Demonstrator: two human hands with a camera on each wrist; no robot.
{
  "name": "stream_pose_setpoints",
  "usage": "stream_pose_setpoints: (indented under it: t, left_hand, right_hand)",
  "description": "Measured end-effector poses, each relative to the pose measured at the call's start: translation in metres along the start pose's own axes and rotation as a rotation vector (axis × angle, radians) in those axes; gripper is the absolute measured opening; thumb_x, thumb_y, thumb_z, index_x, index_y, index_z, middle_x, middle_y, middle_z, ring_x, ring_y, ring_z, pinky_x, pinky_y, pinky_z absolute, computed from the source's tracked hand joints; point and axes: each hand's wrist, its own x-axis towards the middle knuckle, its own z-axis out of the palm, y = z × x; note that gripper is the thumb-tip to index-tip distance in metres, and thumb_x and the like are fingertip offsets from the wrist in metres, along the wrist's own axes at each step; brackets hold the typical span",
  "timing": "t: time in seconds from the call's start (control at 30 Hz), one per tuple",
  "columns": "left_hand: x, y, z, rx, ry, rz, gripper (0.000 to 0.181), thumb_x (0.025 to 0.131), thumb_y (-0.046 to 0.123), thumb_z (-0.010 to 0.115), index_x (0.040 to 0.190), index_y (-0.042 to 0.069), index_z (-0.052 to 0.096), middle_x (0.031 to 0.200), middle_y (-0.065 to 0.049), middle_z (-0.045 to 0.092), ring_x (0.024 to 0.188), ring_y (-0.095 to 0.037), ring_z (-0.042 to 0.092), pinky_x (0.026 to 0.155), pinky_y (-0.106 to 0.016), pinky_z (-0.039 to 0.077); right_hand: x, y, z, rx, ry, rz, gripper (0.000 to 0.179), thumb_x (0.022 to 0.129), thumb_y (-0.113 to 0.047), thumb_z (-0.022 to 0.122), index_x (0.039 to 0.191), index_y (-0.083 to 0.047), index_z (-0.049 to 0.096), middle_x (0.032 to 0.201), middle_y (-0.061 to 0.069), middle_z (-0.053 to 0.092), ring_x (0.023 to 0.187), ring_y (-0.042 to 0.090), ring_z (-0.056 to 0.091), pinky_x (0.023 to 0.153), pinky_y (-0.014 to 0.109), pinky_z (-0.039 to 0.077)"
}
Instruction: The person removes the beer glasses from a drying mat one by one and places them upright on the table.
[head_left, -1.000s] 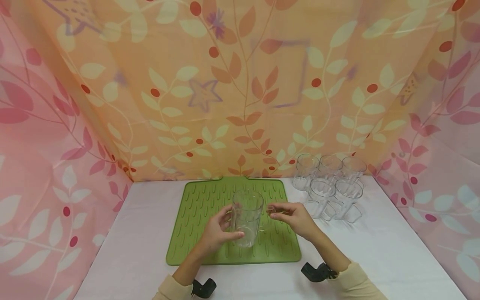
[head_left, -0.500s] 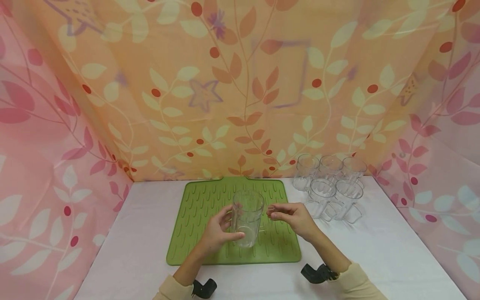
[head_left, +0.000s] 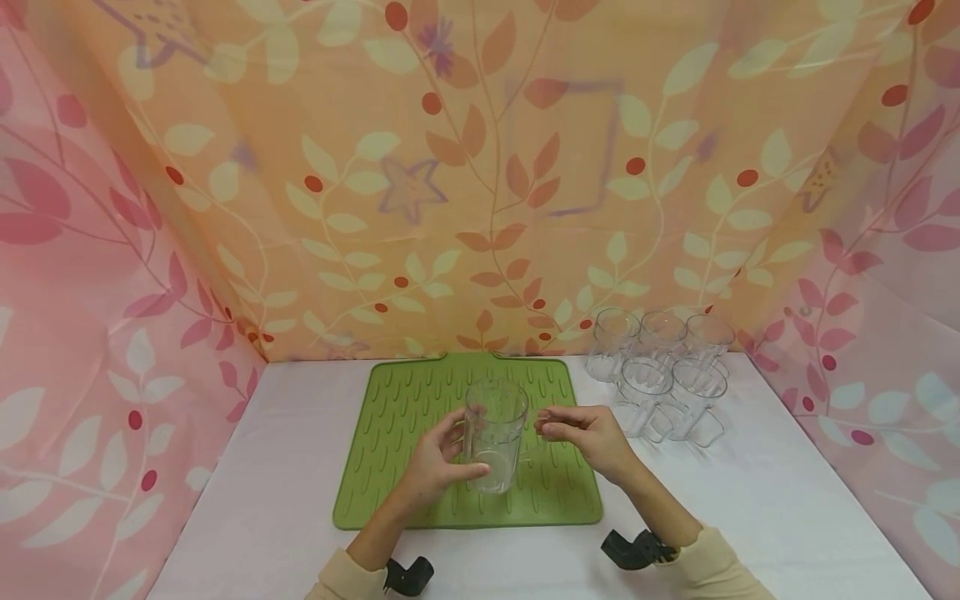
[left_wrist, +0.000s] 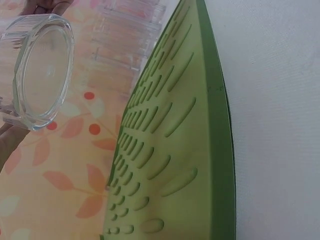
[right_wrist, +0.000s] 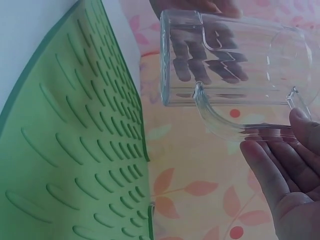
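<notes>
A clear glass mug (head_left: pixel 501 433) is held upright over a green drying mat (head_left: pixel 390 467). My left hand (head_left: pixel 433 460) grips the mug's body, its thumb across the near side and the other fingers behind. In the right wrist view those fingers show through the glass wall (right_wrist: pixel 255 52). My right hand (head_left: pixel 588 435) is at the mug's handle (right_wrist: pixel 217 122), with thumb and fingertips pinching its outer bar. The mug's round base (left_wrist: pixel 46 75) faces the left wrist camera, raised above the mat.
Several more clear glass mugs (head_left: pixel 697 379) stand in two rows at the back right of the white table (head_left: pixel 780 500). A patterned orange cloth (head_left: pixel 337 167) hangs behind the table, with pink cloths at both sides. Black wrist cameras (head_left: pixel 637 548) are strapped to both wrists.
</notes>
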Motion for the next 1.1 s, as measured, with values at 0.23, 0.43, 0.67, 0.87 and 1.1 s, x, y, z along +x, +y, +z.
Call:
stream_pose_setpoints:
  t: [0.23,0.43,0.67,0.87,1.1]
  left_hand:
    - [0.001,-0.001,0.0,0.002,-0.011,0.019,0.081,0.076,0.004,0.081,0.146,0.005,0.039,0.149,-0.022,0.043,0.135,-0.035,0.046,0.101,-0.02,0.048]
    - [0.001,-0.001,0.0,0.035,-0.013,0.032,0.08,0.078,0.006,0.08,0.146,0.006,0.039,0.148,-0.02,0.045,0.13,-0.017,0.053,0.101,-0.021,0.049]
    - [0.001,-0.001,0.004,0.083,-0.018,0.014,0.08,0.08,0.009,0.079,0.149,0.011,0.037,0.151,-0.013,0.044,0.139,-0.024,0.044,0.105,-0.019,0.044]
    - [0.0,0.0,0.005,0.119,-0.026,0.028,0.079,0.082,0.011,0.078,0.149,0.013,0.036,0.151,-0.012,0.044,0.139,-0.026,0.043,0.107,-0.021,0.044]
    - [-0.003,-0.003,0.002,0.15,-0.035,0.043,0.078,0.083,0.01,0.077,0.149,0.007,0.035,0.149,-0.014,0.044,0.132,-0.006,0.046,0.109,-0.032,0.045]
  right_hand:
    - [-0.001,-0.001,0.001,-0.008,0.015,-0.02,0.032,0.093,-0.005,0.061,0.115,0.019,0.061,0.105,0.035,0.067,0.092,0.002,0.071,0.079,0.023,0.06]
    - [-0.003,-0.004,-0.001,-0.019,0.02,0.004,0.032,0.094,-0.006,0.061,0.117,0.015,0.063,0.107,0.033,0.068,0.092,0.001,0.071,0.079,0.022,0.059]
    - [-0.006,-0.004,-0.004,-0.028,0.022,-0.015,0.03,0.094,-0.005,0.06,0.116,0.016,0.063,0.107,0.034,0.067,0.093,0.003,0.071,0.08,0.022,0.059]
    - [-0.008,-0.006,-0.007,-0.05,0.046,-0.028,0.029,0.094,-0.005,0.061,0.114,0.015,0.064,0.106,0.033,0.068,0.091,0.002,0.071,0.078,0.022,0.059]
    - [-0.009,-0.009,-0.013,-0.068,0.08,-0.081,0.025,0.092,-0.002,0.062,0.11,0.016,0.065,0.102,0.034,0.068,0.09,0.004,0.072,0.077,0.024,0.06]
